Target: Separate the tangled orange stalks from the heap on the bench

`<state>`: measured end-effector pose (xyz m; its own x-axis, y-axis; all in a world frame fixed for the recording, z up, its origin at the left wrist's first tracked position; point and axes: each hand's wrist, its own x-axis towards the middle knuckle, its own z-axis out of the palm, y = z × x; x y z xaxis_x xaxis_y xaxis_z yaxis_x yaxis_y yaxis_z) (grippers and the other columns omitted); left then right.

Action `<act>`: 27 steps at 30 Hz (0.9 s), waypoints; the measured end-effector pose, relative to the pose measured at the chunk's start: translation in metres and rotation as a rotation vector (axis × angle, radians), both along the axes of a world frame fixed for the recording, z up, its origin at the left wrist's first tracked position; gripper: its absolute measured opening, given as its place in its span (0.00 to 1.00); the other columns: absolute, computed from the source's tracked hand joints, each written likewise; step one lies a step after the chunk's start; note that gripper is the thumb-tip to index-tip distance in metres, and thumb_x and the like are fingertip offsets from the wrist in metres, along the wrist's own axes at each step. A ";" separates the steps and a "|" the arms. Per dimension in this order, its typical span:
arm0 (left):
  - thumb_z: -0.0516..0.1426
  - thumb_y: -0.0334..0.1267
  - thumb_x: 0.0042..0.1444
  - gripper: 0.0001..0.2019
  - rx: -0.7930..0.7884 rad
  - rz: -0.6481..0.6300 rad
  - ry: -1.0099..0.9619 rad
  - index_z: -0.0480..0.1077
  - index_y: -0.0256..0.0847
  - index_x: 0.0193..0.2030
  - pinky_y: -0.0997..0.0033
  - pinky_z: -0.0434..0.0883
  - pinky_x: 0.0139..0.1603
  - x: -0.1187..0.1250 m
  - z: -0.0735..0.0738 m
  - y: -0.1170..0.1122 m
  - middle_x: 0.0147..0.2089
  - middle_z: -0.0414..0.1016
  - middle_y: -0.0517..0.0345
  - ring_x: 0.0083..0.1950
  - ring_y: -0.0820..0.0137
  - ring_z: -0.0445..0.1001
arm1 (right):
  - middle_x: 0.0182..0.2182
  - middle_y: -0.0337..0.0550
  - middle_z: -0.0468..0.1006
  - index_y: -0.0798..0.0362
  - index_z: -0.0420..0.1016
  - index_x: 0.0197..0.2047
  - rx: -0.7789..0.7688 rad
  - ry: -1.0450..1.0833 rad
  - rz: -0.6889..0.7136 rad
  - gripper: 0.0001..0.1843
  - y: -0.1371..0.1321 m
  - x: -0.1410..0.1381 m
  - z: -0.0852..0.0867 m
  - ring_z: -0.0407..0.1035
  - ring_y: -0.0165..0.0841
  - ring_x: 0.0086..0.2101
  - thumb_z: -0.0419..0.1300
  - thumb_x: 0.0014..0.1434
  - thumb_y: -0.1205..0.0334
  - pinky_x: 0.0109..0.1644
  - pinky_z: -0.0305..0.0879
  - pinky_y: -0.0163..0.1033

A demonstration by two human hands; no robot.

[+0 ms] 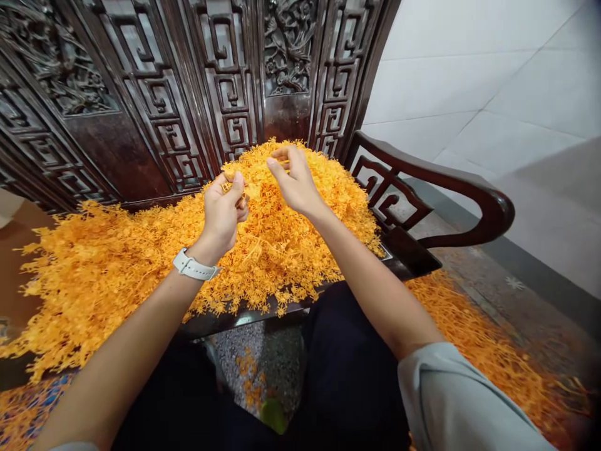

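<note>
A big heap of orange plastic flower-like pieces (pixel 291 250) covers the seat of a dark carved wooden bench. Over the heap, my left hand (pixel 222 210) is closed with thumb and fingers pinched on a few orange plastic pieces. A light watch strap (pixel 195 266) circles that wrist. To its right, my right hand (pixel 295 178) hovers above the pile, its thumb and fingers apart and slightly bent. I see nothing held in it. The two hands are close but not touching.
The bench's carved back (pixel 188 106) rises behind the heap, and its curved armrest (pixel 451 175) stands at the right. Orange strands (pixel 469 332) lie on the floor at right. Brown cardboard (pixel 23 250) is at far left. A few orange bits (pixel 251 376) lie between my legs.
</note>
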<state>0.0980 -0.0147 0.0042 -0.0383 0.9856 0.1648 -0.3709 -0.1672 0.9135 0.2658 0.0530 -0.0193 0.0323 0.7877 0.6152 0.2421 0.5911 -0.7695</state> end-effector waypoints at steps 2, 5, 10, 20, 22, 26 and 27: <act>0.71 0.46 0.62 0.18 0.027 0.021 0.007 0.66 0.44 0.33 0.74 0.47 0.20 -0.004 -0.004 0.003 0.23 0.59 0.68 0.19 0.80 0.55 | 0.50 0.50 0.73 0.48 0.73 0.45 0.042 -0.083 -0.043 0.30 0.000 0.002 -0.005 0.67 0.43 0.56 0.57 0.68 0.28 0.68 0.62 0.58; 0.71 0.45 0.62 0.18 0.032 0.069 0.025 0.66 0.44 0.34 0.73 0.48 0.20 -0.005 -0.010 0.008 0.23 0.61 0.68 0.19 0.80 0.56 | 0.43 0.46 0.76 0.49 0.73 0.40 0.028 -0.097 0.072 0.32 -0.023 -0.003 -0.004 0.69 0.39 0.49 0.50 0.72 0.28 0.63 0.66 0.53; 0.72 0.46 0.62 0.18 0.046 0.086 0.106 0.67 0.44 0.34 0.74 0.52 0.21 -0.003 -0.011 0.004 0.24 0.63 0.67 0.21 0.79 0.57 | 0.27 0.36 0.69 0.48 0.66 0.33 -0.127 -0.077 0.441 0.31 -0.057 -0.020 0.001 0.61 0.30 0.29 0.57 0.69 0.28 0.37 0.63 0.39; 0.56 0.33 0.73 0.15 -0.166 0.127 -0.140 0.60 0.43 0.32 0.74 0.47 0.18 -0.027 0.005 0.020 0.20 0.50 0.70 0.17 0.79 0.45 | 0.33 0.42 0.77 0.49 0.76 0.31 -0.050 -0.056 0.839 0.24 -0.126 -0.033 0.038 0.75 0.34 0.37 0.59 0.73 0.41 0.48 0.74 0.44; 0.56 0.33 0.72 0.14 -0.170 0.125 -0.126 0.62 0.44 0.32 0.75 0.47 0.17 -0.045 0.006 0.027 0.18 0.49 0.71 0.17 0.78 0.44 | 0.34 0.43 0.79 0.48 0.78 0.33 -0.083 -0.056 0.852 0.21 -0.132 -0.029 0.043 0.76 0.35 0.38 0.61 0.72 0.44 0.48 0.75 0.45; 0.69 0.41 0.64 0.10 -0.032 0.086 0.068 0.73 0.44 0.37 0.75 0.54 0.20 -0.062 0.008 0.020 0.22 0.65 0.65 0.20 0.78 0.59 | 0.44 0.46 0.78 0.46 0.78 0.52 -0.047 -0.026 0.351 0.18 -0.087 -0.007 0.016 0.74 0.39 0.45 0.64 0.69 0.43 0.50 0.76 0.48; 0.71 0.42 0.62 0.10 -0.012 0.077 0.103 0.75 0.43 0.38 0.75 0.56 0.21 -0.061 0.008 0.016 0.24 0.68 0.63 0.21 0.77 0.62 | 0.49 0.48 0.77 0.46 0.75 0.58 -0.025 -0.080 0.232 0.22 -0.070 -0.001 0.005 0.72 0.42 0.50 0.65 0.68 0.43 0.53 0.75 0.52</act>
